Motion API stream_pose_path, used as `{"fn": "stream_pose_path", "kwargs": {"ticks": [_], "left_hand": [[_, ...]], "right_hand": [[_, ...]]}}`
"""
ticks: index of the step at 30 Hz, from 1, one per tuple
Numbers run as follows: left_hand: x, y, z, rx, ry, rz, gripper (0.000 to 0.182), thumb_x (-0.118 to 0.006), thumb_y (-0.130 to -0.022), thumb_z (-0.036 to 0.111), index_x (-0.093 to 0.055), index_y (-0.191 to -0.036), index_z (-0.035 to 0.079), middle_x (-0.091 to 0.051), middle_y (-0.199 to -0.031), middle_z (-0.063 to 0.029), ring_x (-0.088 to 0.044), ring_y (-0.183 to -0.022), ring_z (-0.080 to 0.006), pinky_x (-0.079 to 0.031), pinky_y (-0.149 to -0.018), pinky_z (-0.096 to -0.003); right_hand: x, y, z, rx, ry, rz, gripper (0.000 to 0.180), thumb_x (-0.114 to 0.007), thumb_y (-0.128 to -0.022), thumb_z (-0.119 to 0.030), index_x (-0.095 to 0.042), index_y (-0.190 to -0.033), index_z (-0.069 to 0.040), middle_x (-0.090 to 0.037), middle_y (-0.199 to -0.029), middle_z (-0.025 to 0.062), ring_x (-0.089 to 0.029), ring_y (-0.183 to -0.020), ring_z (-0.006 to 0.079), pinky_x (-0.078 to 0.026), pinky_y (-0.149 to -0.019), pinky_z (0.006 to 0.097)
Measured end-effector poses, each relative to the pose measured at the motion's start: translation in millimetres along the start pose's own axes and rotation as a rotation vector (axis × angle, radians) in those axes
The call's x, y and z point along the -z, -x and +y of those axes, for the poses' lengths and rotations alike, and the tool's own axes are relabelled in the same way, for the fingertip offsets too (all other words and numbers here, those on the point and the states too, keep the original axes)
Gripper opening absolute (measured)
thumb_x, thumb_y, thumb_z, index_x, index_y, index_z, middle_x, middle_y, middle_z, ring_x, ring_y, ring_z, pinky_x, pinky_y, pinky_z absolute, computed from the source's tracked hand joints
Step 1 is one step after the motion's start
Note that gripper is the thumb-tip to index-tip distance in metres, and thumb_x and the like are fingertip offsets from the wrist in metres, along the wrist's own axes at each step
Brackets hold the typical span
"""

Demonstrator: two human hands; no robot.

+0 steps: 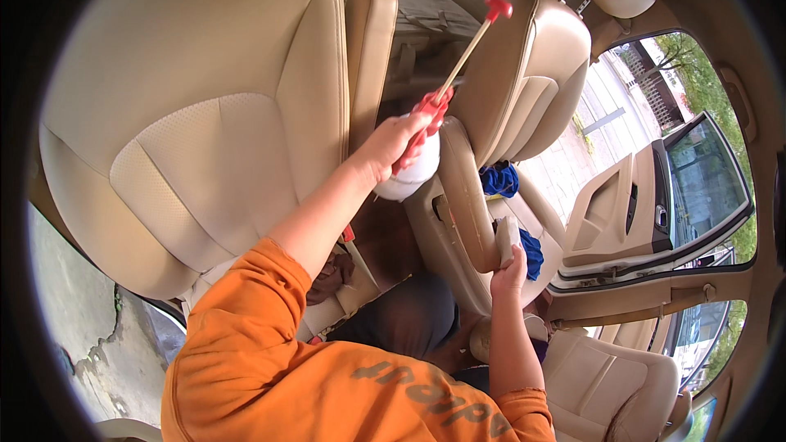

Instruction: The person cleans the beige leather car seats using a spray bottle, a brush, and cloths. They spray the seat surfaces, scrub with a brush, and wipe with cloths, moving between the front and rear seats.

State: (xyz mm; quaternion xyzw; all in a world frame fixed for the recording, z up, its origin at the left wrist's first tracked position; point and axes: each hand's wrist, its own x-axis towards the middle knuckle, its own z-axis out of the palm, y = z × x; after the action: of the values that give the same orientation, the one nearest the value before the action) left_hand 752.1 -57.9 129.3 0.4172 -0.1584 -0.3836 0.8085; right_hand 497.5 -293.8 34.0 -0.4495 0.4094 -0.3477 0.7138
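Observation:
My left hand (pixel 399 141) grips the red head of a white plastic pump sprayer (pixel 420 166). The sprayer's pump rod sticks out with a red knob (pixel 498 7) at its end. My right hand (pixel 511 270) holds a whitish block, perhaps a sponge or folded cloth (pixel 507 238), against the end of a beige seat armrest (pixel 470 196). Foamy whitish spots show along that armrest's side. Just beyond the block, a blue cloth (pixel 531 253) lies on the beige front seat cushion. Another blue cloth (pixel 500 179) is by the base of the backrest.
A large beige leather seat backrest (pixel 202 116) fills the left, with a second armrest (pixel 371 55) beside it. A brown cloth (pixel 331 276) lies near a seat belt buckle (pixel 348 233). An open car door (pixel 614 209) is at the right. Another beige seat (pixel 614 374) is at lower right.

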Motion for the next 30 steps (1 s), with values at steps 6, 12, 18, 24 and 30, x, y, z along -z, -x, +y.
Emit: {"fn": "stream_pose_path", "kwargs": {"ticks": [6, 12, 18, 24, 30], "left_hand": [[-40.8, -19.2, 77.3, -0.215, -0.013, -0.069, 0.029, -0.050, -0.088, 0.030, -0.058, -0.092, 0.002, -0.040, -0.053, 0.0021, -0.034, -0.042, -0.0057, -0.028, -0.039, -0.0215], [-54.8, -28.4, 103.9, -0.257, -0.121, -0.076, 0.030, -0.050, -0.089, 0.032, -0.059, -0.092, 0.003, -0.041, -0.055, 0.0009, -0.034, -0.043, -0.0060, -0.029, -0.040, -0.0218], [-28.1, -16.5, 43.7, -0.038, -0.227, -0.074, 0.032, -0.052, -0.087, 0.036, -0.055, -0.081, 0.004, -0.041, -0.053, 0.0032, -0.033, -0.039, -0.0049, -0.028, -0.038, -0.0208], [7.6, 1.3, -22.6, 0.211, -0.161, -0.020, 0.042, -0.053, -0.085, 0.042, -0.061, -0.095, 0.002, -0.039, -0.052, 0.0036, -0.033, -0.039, -0.0052, -0.029, -0.038, -0.0199], [27.2, -3.1, -63.9, 0.228, -0.096, 0.105, 0.047, -0.053, -0.085, 0.052, -0.060, -0.087, 0.006, -0.038, -0.051, 0.0033, -0.033, -0.039, -0.0058, -0.028, -0.037, -0.0202]], "right_hand": [[9.0, -12.7, 15.3, -0.033, 0.119, 0.096, 0.045, -0.061, -0.076, -0.021, -0.053, -0.121, -0.014, -0.048, -0.069, -0.0048, -0.042, -0.057, 0.0074, -0.041, -0.074, 0.0371], [15.6, -7.1, 24.9, -0.077, 0.095, -0.030, 0.055, -0.061, -0.076, -0.023, -0.046, -0.128, -0.016, -0.045, -0.127, 0.0049, -0.041, -0.118, 0.0245, -0.035, -0.091, 0.0445], [6.2, 7.5, 16.0, -0.047, 0.192, -0.083, 0.050, -0.058, -0.083, -0.018, -0.045, -0.130, -0.007, -0.053, -0.119, 0.0054, -0.052, -0.105, 0.0165, -0.042, -0.088, 0.0284], [8.3, 6.1, 22.8, 0.004, 0.238, -0.152, 0.048, -0.057, -0.084, -0.011, -0.044, -0.131, -0.006, -0.054, -0.119, 0.0046, -0.053, -0.102, 0.0147, -0.041, -0.088, 0.0254], [14.2, -17.2, 23.2, 0.292, 0.986, -0.156, 0.047, -0.066, -0.075, -0.022, -0.051, -0.116, -0.005, -0.054, -0.108, 0.0114, -0.052, -0.100, 0.0238, -0.041, -0.087, 0.0336]]}}
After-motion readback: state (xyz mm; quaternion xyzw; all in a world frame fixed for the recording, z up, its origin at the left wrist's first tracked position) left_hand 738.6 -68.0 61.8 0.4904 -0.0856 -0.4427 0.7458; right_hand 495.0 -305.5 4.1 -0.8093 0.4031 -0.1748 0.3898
